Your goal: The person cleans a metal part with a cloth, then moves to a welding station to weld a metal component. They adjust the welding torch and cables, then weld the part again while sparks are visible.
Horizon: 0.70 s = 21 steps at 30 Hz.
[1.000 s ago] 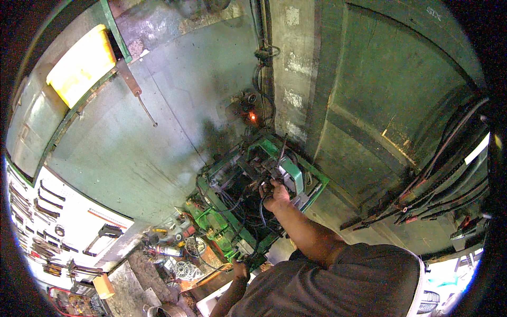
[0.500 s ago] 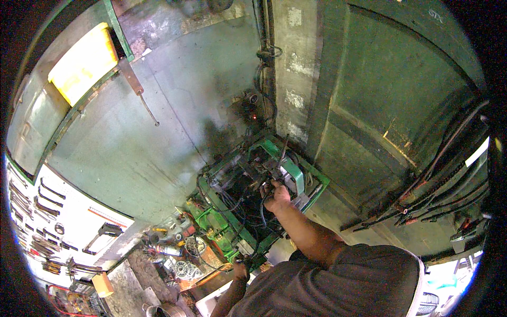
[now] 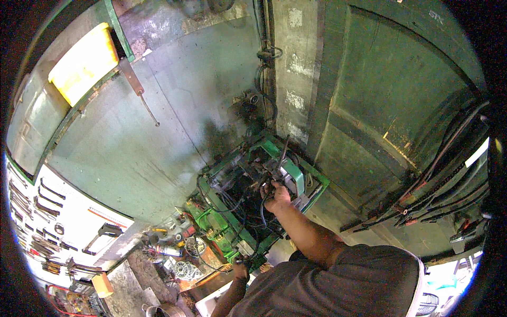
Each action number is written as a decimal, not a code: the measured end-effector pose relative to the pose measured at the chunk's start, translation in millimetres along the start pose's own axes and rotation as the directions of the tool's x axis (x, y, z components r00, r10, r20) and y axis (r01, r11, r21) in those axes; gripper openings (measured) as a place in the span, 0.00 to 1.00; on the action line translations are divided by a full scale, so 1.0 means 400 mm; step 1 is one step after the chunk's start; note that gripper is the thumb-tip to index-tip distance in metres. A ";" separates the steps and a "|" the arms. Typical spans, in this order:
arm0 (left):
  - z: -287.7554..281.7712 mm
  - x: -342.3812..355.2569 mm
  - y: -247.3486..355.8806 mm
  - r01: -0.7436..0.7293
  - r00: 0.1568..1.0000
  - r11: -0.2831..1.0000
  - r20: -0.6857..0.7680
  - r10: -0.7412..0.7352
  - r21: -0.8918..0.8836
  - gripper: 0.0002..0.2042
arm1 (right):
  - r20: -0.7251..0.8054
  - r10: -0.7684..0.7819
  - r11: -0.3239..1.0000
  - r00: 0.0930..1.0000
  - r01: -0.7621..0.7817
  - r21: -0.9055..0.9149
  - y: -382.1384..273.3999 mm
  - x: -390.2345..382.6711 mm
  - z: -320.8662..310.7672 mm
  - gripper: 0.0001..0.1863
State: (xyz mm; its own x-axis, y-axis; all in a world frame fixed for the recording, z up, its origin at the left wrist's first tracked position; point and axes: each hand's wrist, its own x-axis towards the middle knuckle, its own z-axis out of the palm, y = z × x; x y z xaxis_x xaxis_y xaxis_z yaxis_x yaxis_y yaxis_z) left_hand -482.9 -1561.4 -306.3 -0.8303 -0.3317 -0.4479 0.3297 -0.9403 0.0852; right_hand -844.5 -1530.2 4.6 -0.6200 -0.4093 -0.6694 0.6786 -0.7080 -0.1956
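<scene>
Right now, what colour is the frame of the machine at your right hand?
The frame is mostly green; the head view shows it.

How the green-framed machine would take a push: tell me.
The green-framed machine would probably feel heavy, since it is bulky, looks mostly metal and is packed with parts. Its thin dark cables would likely flop or sway, as they hang in loose curves. Rolling is hard to judge: its underside is hidden.

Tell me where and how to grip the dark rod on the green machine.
Grip the dark rod by its free upper end, probably from above: it is slim, and its tip stands clear, while the base sits near the right hand.
</scene>
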 end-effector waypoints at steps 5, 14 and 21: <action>0.017 -0.014 -0.009 -0.024 0.999 0.998 0.039 0.026 -0.053 0.11 | -0.004 0.006 1.000 1.000 -0.006 0.013 0.001 0.002 0.001 0.02; 0.094 -0.054 -0.038 -0.169 0.922 0.403 -0.001 0.388 0.900 0.17 | 0.028 0.009 0.999 1.000 -0.010 0.032 0.000 0.006 -0.005 0.02; 0.128 -0.048 -0.033 -0.155 0.917 0.606 -0.116 0.383 0.780 0.28 | -0.090 -0.009 1.000 0.996 0.011 0.027 0.003 0.024 -0.011 0.02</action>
State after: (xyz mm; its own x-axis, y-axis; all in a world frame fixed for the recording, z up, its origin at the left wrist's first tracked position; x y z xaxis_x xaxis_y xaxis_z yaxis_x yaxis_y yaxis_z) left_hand -494.3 -1546.4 -253.0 -0.5829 -0.6548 -0.4810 -0.0222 -0.5790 0.8150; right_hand -848.0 -1532.4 -5.2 -0.5883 -0.3497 -0.7291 0.6604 -0.7281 -0.1837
